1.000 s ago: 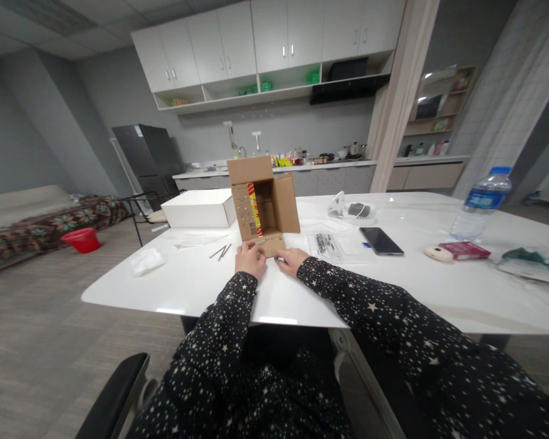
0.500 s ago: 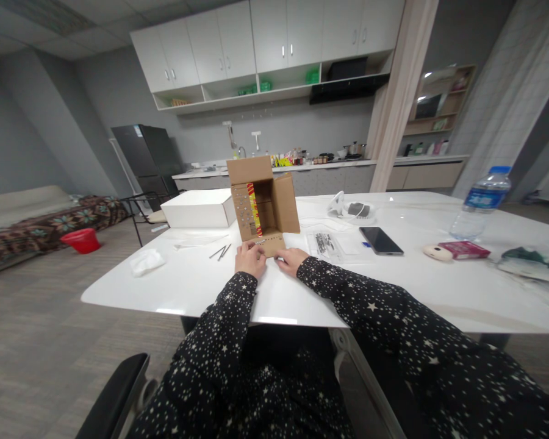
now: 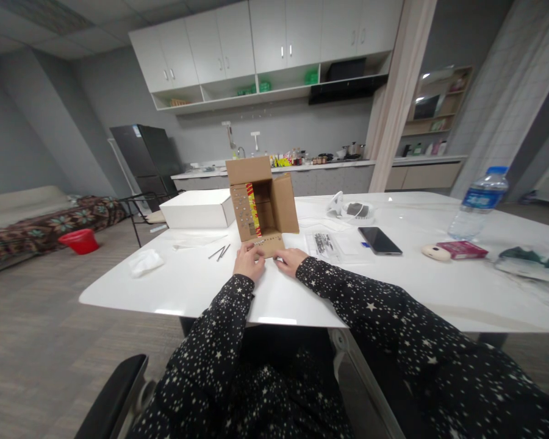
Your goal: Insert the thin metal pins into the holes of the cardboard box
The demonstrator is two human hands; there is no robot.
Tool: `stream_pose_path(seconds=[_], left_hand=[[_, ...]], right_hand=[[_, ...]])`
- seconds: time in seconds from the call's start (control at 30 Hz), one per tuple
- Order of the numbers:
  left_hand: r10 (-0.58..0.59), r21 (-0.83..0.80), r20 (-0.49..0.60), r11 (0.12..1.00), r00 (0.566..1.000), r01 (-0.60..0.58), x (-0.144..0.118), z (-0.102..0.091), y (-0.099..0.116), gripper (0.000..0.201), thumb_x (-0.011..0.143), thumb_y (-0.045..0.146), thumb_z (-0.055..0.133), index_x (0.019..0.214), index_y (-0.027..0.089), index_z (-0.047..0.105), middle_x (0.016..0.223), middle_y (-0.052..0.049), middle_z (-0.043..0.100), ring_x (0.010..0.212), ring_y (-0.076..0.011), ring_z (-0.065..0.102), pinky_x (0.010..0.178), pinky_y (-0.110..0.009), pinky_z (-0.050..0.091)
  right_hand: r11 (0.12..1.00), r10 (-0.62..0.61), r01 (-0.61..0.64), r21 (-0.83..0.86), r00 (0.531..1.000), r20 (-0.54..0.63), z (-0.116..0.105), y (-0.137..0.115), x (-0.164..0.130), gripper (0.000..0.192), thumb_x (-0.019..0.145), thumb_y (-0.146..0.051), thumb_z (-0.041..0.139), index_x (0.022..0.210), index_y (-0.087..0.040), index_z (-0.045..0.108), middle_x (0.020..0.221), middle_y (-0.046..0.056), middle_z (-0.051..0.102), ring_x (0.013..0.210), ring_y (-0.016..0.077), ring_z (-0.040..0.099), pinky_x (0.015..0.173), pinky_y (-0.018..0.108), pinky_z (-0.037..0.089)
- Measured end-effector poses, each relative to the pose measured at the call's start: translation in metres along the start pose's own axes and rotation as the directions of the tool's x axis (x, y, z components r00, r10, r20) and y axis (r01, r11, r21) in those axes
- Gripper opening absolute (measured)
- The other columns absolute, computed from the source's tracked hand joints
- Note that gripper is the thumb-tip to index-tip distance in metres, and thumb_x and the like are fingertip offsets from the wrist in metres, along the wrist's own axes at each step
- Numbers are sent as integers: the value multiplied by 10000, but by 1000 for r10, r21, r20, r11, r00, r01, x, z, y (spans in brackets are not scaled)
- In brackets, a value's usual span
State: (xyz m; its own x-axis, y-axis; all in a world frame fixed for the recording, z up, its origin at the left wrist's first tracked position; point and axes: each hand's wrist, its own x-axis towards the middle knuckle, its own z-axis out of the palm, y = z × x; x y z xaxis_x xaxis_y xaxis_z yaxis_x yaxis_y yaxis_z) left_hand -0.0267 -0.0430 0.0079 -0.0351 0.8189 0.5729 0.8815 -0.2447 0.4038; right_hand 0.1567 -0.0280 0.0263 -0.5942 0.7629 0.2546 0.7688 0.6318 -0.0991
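An open cardboard box (image 3: 286, 207) stands on the white table with its opening toward me. Small shiny dots and a red-and-yellow strip (image 3: 254, 210) mark its left flap, and more dots line the front flap (image 3: 271, 242). At the left corner of that front flap, my left hand (image 3: 248, 262) is closed with bent fingers on the cardboard. My right hand (image 3: 291, 261) has its fingertips closed at the flap's right front corner. Anything small under the fingertips is hidden. Just right of the box lies a clear sheet with dark and light pieces (image 3: 324, 244).
Tweezers-like metal tools (image 3: 219, 252), a crumpled tissue (image 3: 145, 263) and a white box (image 3: 196, 209) are to the left. A phone (image 3: 379, 240), a dark red packet (image 3: 464, 249), a water bottle (image 3: 478, 201) and a white device with a cable (image 3: 350, 209) are to the right.
The left hand has shifted very slightly at the front flap. The right hand and box stay in place, and the whole view has moved a little.
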Motion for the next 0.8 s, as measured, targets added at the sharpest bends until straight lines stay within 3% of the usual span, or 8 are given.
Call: stream_pose_path(seconds=[0.2,0.33,0.43,0.63,0.8], left_hand=[[5,-38,-2,999,1000,-5,-2,-5,2,192,727,186,539,859,196,679,983,-70,606,1032,-219,540,975,-386,433],[-29,17,-45,999,999,30,-3,-8,6,200,733,201,538,884,210,669,1082,-67,600,1071,-244,524,953,-400,441],[-39,42,-17,998,999,40,-3,-9,8,213,731,210,541,907,215,661,1150,-61,586,1100,-256,513,963,-409,434],[-50,73,33,996,998,48,-3,-11,11,226,742,217,524,930,218,649,1102,-66,593,1070,-256,525,945,-412,446],[-80,101,-13,992,997,81,-3,-13,14,249,746,218,529,973,211,630,1178,-82,558,1118,-256,502,954,-409,438]], right_hand=[[1000,-1,1,11,1000,-14,0,0,0,286,884,-306,417,1074,-232,618,925,47,690,824,179,610,712,253,368],[1000,-1,1,1,1000,-13,1,0,0,282,892,-313,423,1082,-229,615,917,49,691,824,177,613,715,250,376],[1000,-1,1,0,1000,-12,1,1,0,287,894,-310,425,1095,-228,613,924,51,691,831,178,613,724,251,379],[1000,-3,3,4,1000,-28,3,2,1,279,882,-312,436,1077,-234,619,902,47,693,812,181,618,700,255,385],[1000,-16,16,7,999,-39,6,3,2,280,886,-314,435,1075,-230,623,910,45,694,812,177,620,709,252,390]])
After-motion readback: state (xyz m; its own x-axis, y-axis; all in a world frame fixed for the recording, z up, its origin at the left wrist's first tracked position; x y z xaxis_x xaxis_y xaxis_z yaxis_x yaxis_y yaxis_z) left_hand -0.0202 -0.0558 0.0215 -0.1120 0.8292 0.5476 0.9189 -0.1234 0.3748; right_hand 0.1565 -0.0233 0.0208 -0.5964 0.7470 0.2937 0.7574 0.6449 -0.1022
